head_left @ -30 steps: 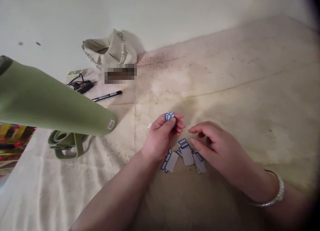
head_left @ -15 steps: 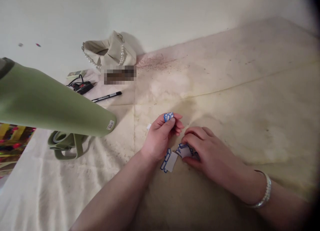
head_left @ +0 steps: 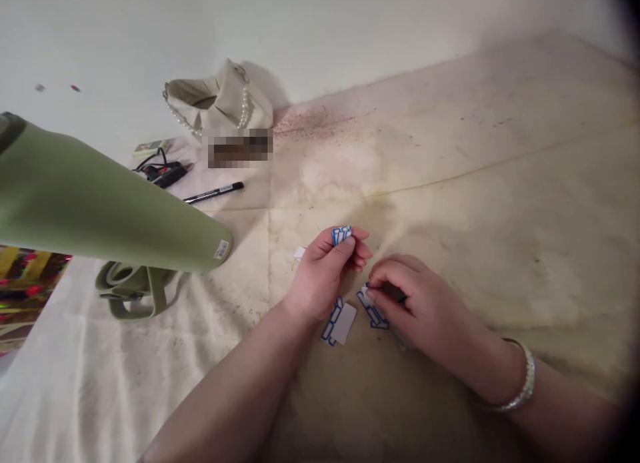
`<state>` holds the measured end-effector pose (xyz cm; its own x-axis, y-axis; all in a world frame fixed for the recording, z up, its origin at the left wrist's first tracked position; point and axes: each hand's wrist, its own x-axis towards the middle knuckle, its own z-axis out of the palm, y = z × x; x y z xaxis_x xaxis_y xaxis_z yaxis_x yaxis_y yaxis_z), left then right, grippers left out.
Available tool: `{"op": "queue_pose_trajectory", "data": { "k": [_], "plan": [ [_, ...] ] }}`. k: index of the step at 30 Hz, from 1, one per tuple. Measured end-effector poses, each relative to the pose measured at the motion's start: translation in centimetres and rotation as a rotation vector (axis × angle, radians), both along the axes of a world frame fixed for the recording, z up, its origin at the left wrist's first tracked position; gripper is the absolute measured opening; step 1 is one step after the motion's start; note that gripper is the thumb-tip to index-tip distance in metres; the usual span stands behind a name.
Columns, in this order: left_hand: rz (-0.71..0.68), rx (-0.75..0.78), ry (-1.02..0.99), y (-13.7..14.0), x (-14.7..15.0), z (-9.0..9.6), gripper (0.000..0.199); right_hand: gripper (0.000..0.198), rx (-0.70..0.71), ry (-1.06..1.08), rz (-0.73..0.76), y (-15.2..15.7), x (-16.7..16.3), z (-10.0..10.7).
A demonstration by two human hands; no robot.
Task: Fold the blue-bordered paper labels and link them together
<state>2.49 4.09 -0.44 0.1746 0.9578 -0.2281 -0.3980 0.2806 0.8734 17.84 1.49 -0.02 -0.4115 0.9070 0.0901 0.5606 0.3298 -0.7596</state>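
— Blue-edged paper pieces (head_left: 341,235), pinched in the left hand (head_left: 325,276)?
— Yes. Right hand (head_left: 415,303) grips another paper piece (head_left: 373,309) on the cloth (head_left: 450,183). The cream bag (head_left: 220,103) seems open; contents unclear.

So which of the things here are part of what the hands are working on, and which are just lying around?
In hand:
left hand pinching a folded blue-edged paper piece
right hand on the paper pieces on the cloth
one loose paper piece beside them

Lying about:
green bottle
green lid
black pen
beige handbag
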Motion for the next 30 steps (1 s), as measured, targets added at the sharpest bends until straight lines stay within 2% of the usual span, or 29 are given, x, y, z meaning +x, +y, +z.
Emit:
{"op": "queue_pose_trajectory", "data": {
  "k": [3, 8, 11, 19, 25, 28, 30],
  "plan": [
    [-0.008, 0.008, 0.004, 0.0, 0.0, 0.1, 0.014, 0.009, 0.030, 0.081, -0.073, -0.3, 0.0, 0.5],
    [0.001, -0.002, 0.005, 0.0, 0.1, 0.0, 0.015, 0.008, 0.231, 0.142, -0.244, -0.7, 0.3, 1.4],
    [0.004, 0.007, 0.013, 0.0, 0.1, 0.0, 0.015, 0.011, 0.315, 0.150, -0.293, -0.8, 0.4, 1.7],
    [-0.020, 0.011, 0.020, -0.2, 0.2, 0.0, 0.015, 0.015, 0.334, 0.133, -0.232, -0.7, 0.1, 1.3],
    [-0.025, -0.003, 0.018, -0.2, 0.2, 0.3, 0.014, 0.018, 0.397, 0.128, -0.275, -0.8, 0.1, 1.5],
    [-0.012, -0.081, -0.053, -0.2, 0.3, 0.6, 0.014, 0.022, 0.452, 0.125, -0.318, -1.0, 0.3, 1.6],
    [-0.057, -0.167, -0.143, -0.3, 0.3, 0.9, 0.015, 0.025, 0.480, 0.128, -0.325, -1.0, 0.4, 1.6]
  ]
}}
